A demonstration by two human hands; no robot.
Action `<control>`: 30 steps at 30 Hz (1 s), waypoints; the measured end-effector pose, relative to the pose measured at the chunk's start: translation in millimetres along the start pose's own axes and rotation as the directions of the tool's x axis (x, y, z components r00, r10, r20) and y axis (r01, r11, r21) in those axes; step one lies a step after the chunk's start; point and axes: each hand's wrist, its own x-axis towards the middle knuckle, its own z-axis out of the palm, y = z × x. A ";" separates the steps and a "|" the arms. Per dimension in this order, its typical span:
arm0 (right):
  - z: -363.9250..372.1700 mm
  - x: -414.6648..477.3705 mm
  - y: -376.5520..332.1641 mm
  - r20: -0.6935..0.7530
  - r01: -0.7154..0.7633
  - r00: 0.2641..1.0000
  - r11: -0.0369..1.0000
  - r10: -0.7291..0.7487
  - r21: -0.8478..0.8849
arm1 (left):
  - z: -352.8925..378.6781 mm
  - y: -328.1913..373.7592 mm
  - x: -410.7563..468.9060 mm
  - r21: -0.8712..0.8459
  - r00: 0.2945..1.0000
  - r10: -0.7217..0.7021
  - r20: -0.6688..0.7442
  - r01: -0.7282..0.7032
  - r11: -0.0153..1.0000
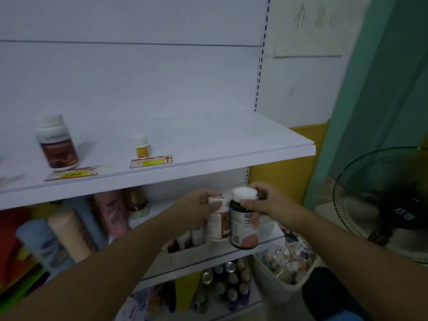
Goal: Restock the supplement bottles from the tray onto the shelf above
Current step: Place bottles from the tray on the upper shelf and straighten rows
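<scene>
My left hand [199, 206] grips a slim white supplement bottle [217, 224] by its top. Beside it, my right hand [266, 201] grips the white cap of a dark bottle [243, 228] with a pink label. Both bottles hang upright, touching, just above the white tray [185, 253] on the lower shelf, where more bottles stand. The white upper shelf [231, 144] holds a large brown-label bottle [58, 144] at left and a small yellow-label bottle [141, 145] at centre, each behind a price tag.
Rolled packs and a jar [136, 200] fill the lower shelf's left side. Dark bottles [229, 281] stand on the bottom shelf. A bin of packets [287, 262] and a floor fan [384, 200] stand at right. The upper shelf's right half is bare.
</scene>
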 end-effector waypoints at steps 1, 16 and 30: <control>11.3 -6.4 -14.7 0.010 0.027 1.000 1.000 -0.027 0.008 | -6.1 5.3 -16.8 -0.016 1.000 0.025 -0.011 -0.026 1.000; 170.4 -22.2 -164.8 0.135 0.300 0.943 0.953 -0.303 0.043 | -130.8 55.7 -185.2 -0.072 0.929 0.220 -0.298 -0.252 0.965; 232.4 34.1 -218.7 0.268 0.474 0.846 0.880 -0.462 0.023 | -218.3 87.7 -218.6 0.177 0.830 0.223 -0.512 -0.152 0.972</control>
